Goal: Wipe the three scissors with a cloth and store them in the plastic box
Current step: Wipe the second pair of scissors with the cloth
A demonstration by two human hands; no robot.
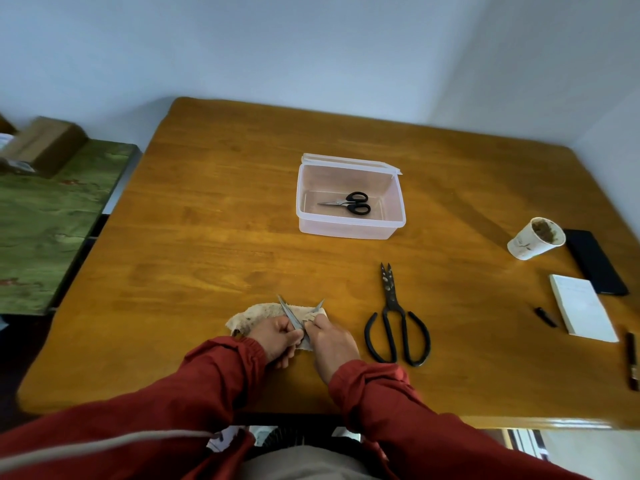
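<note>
Mostly out of sight: handles of scissors [287, 310].

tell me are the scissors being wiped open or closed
Open. The held scissors show two blades spread in a V above the cloth, tips well apart.

The steel scissors [290, 314] stand open in a V between the two hands, blades pointing away, handles hidden in the left hand [277, 336]. A beige, soiled cloth [256, 315] lies under them and spreads out past the left hand; the right hand [330, 341] pinches one end against a blade. The big black scissors [394, 317] lie flat and nearly closed just right of the right hand, tips pointing away. The clear box [349, 233] sits open well beyond both hands, with the small scissors [349, 203] flat inside, black handles to the right.
</note>
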